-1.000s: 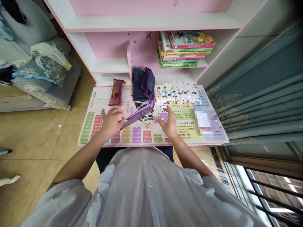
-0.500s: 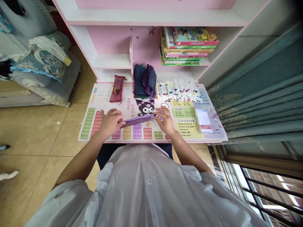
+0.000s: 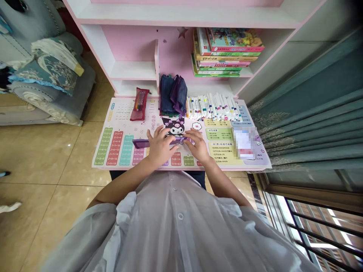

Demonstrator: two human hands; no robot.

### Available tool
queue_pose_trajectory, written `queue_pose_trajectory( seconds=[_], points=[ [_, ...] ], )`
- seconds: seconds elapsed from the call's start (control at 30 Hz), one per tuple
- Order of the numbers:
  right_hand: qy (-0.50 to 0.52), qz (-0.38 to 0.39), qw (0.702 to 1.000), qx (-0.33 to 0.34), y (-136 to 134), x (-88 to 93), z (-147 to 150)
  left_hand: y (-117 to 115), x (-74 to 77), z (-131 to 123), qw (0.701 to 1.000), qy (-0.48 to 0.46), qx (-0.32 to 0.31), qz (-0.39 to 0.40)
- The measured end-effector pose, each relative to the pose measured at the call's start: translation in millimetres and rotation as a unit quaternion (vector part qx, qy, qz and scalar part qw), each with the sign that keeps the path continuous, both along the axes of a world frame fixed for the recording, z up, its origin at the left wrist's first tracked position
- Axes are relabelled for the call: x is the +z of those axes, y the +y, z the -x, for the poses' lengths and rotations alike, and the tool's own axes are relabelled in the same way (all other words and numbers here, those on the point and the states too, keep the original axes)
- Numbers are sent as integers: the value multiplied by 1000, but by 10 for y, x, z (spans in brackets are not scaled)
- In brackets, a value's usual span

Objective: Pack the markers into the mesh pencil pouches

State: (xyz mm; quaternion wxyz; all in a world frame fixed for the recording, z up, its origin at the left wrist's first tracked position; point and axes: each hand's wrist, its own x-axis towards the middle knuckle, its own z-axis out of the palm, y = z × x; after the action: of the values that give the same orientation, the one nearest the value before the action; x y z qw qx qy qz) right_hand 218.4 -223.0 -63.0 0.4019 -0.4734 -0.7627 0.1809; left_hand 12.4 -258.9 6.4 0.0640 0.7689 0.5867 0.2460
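Under both grips spreads the tabletop (image 3: 195,160), printed with sums in coloured columns: "2×2=4" down to "2×9=18" is legible left of the left grip (image 3: 161,148), and "7×7=49" and "8×9=72" just on the near side of the hands. Right of the right grip (image 3: 197,145), yellow and green panels carry Chinese characters, some with "1000".

Beyond the right grip, on a shelf, sits a stack of books (image 3: 227,56); their Chinese titles are too small for me to read surely. Also beyond it, running rightward, lies a row of white markers (image 3: 213,107), their barrel print unreadable.

The purple pouch (image 3: 141,144) lies between the grips, seen almost edge-on, its long axis running left to right. The right grip pinches its right end; the left grip straddles it right of its middle, fingers spread, and whether they press I cannot tell. The left end juts out past the left grip.

Dark pouches (image 3: 172,95) are piled beyond the left grip, a red pouch (image 3: 139,104) farther left. What looks like a zip pull (image 3: 182,140) sits between the grips, nearer the right one's fingertips.
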Motion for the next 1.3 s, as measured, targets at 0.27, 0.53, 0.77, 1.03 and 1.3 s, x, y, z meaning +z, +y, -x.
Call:
queue_pose_trajectory(
  seconds=[0.27, 0.53, 0.77, 1.03, 1.3],
  points=[
    [5, -5, 1000, 5, -4, 8, -18, 125, -220, -173, 998, -14, -13, -65],
    [-11, -34, 999, 4, 9, -29, -7, 162, -220, -194, 999, -27, -17, -41],
    [-24, -58, 998, 3, -6, -9, -6, 151, -178, -178, 998, -55, -7, -27],
    [-34, -60, 998, -4, -46, 13, 13, 115, -179, -188, 997, -72, 11, -29],
    [-32, -61, 998, -7, -58, 2, 33, 92, -142, -198, 998, -57, 39, 0]
  ],
)
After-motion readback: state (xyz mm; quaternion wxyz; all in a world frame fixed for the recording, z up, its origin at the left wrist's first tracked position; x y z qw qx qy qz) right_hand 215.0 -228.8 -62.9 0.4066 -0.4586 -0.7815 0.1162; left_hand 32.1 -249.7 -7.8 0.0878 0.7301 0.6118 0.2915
